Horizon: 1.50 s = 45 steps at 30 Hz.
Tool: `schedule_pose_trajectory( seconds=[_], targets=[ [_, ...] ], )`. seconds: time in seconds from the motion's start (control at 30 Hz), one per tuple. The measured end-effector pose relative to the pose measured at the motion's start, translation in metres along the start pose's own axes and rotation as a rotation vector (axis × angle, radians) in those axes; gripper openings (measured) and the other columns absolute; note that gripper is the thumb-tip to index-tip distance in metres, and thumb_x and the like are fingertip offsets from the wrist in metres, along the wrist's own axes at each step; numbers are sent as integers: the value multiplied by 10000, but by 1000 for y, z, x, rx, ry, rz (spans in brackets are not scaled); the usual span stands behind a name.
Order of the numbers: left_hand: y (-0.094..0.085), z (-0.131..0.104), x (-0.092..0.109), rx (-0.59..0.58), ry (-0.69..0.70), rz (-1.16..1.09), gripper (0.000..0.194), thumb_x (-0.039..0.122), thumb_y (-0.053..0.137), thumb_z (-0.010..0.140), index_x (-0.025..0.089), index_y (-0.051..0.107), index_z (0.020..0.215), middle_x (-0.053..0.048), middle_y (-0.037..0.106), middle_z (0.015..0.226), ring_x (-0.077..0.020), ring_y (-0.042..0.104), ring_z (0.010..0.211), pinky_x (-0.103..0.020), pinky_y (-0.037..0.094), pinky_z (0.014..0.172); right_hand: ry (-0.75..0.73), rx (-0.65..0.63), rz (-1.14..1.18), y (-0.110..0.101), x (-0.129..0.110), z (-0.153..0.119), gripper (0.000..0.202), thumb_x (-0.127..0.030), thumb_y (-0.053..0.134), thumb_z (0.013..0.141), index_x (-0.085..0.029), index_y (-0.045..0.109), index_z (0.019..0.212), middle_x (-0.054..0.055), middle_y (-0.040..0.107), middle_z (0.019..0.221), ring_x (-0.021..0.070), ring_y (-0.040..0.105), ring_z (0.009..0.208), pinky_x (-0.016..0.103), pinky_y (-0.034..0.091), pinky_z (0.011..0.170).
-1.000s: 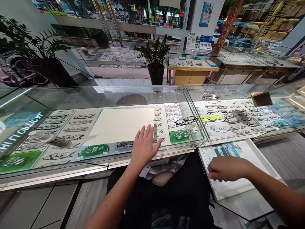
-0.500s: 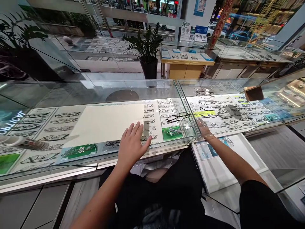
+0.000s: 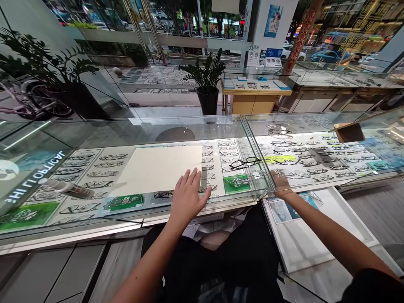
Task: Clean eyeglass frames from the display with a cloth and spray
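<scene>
My left hand (image 3: pixel 189 191) lies flat with fingers spread on the glass top of a display counter (image 3: pixel 132 210), at the near right corner of a cream sheet (image 3: pixel 160 168). My right hand (image 3: pixel 280 183) reaches forward into the neighbouring showcase (image 3: pixel 315 160), under its glass, among rows of eyeglass frames. Its fingers are blurred behind the glass, so I cannot tell whether they hold a frame. A black pair of glasses (image 3: pixel 246 162) rests on the counter top between my two hands.
A white pulled-out tray (image 3: pixel 318 240) with a printed card sits below my right arm. A small spray bottle (image 3: pixel 66 188) lies on the glass at the left. A brown box (image 3: pixel 349 131) stands on the right showcase. A potted plant (image 3: pixel 206 84) stands beyond the counter.
My right hand has left the white tray and moved up and forward into the right showcase. My left hand has stayed flat on the glass.
</scene>
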<state>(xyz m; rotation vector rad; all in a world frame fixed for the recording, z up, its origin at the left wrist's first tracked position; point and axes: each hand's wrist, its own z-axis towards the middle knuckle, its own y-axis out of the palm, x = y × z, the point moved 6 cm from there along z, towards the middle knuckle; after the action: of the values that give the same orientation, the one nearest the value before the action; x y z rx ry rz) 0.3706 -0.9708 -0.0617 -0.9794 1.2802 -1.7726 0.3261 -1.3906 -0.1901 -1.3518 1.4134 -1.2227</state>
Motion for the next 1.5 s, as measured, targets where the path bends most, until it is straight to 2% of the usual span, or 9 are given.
schedule_pose_trajectory(
  seconds=[0.13,0.27,0.4,0.53,0.67,0.8,0.93,1.07,1.5],
  targets=[
    [2,-2,-1,-3,3,0,739,592,407,1060,118,509,1618,-136,432,1727,-375,349,1632,-551,319,1333,62,-98,-37,0,8,-61,572,-361,519,983,-80,637,1467,220,477,1663,449,331,1590,576,269,1307],
    [4,-3,-2,-13,8,-8,758,605,403,1063,110,498,1628,-133,412,1736,-385,338,1637,-568,329,1330,-33,-337,78,-20,12,-131,607,-519,417,1036,-132,710,1402,189,561,1596,458,384,1563,617,374,1249],
    [5,-4,-3,9,18,-23,744,609,423,1058,137,506,1627,-127,421,1730,-389,346,1633,-578,340,1325,-123,-392,251,-69,12,-191,621,-681,439,1038,-233,792,1282,138,665,1487,434,528,1457,601,489,1179],
    [2,-5,-2,63,34,-41,712,598,476,1040,142,540,1584,-158,440,1717,-404,360,1624,-593,340,1322,-135,-160,188,-142,7,-213,670,-758,492,1007,-293,729,1428,93,646,1533,456,459,1523,675,431,1232],
    [-1,-6,-2,122,21,-59,634,608,522,1018,100,623,1383,-236,430,1705,-421,336,1632,-594,340,1318,-288,160,44,-225,-39,-177,656,-686,417,1067,-251,674,1485,89,624,1559,420,421,1552,659,357,1279],
    [-1,-6,-2,133,31,-87,526,610,544,1007,135,628,1218,-259,466,1671,-426,356,1621,-601,343,1312,-415,170,-14,-263,-98,-95,622,-577,345,1110,-162,715,1388,120,638,1528,405,415,1537,630,353,1266],
    [0,-6,-2,128,19,-93,500,601,558,1004,144,613,1199,-261,482,1657,-428,367,1614,-585,360,1304,-410,113,-71,-257,-130,-17,539,-455,405,1081,-112,733,1336,149,607,1557,424,421,1510,606,328,1265],
    [0,-5,-2,122,5,-94,465,584,579,996,156,605,1178,-254,470,1668,-435,357,1618,-585,365,1301,-372,31,-84,-234,-140,29,542,-434,396,1079,-106,723,1361,149,555,1611,419,377,1540,584,269,1294],
    [-3,-5,-2,123,-3,-132,422,555,606,980,171,613,1154,-262,506,1638,-428,401,1596,-595,366,1303,-315,-30,-73,-210,-149,50,670,-579,366,1089,-92,712,1392,189,564,1589,405,404,1510,544,270,1284]
  ],
)
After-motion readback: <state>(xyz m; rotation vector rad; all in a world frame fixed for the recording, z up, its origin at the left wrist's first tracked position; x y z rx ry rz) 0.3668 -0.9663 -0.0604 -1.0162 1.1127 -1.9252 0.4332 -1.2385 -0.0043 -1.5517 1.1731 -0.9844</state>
